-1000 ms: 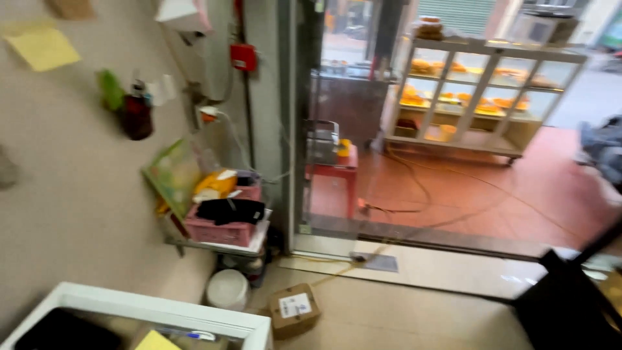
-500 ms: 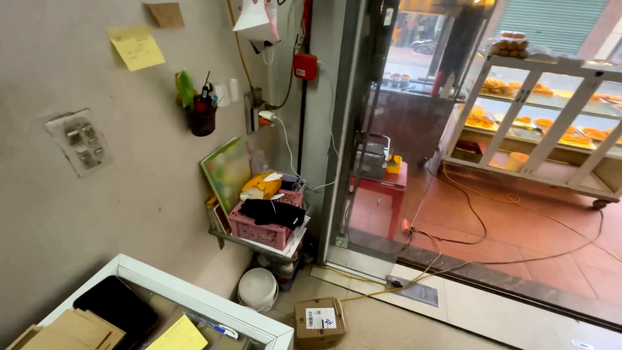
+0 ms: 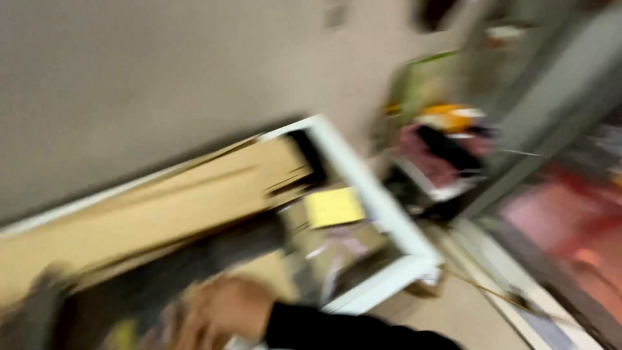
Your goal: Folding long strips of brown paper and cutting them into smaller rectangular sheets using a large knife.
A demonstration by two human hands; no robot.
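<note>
Cardboard sheets (image 3: 149,207) lay flat in the white-rimmed tabletop (image 3: 363,188) — right hand (image 3: 223,311) reached over them, grip lost to blur; left unseen.

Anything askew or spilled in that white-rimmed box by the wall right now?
Too blurred to judge damage or spills. The white-rimmed box looks cluttered: tan cardboard sheets lean along the wall side and a yellow note lies loose on top. One hand in a dark sleeve reaches in from below; which hand it is, I cannot tell.
</note>
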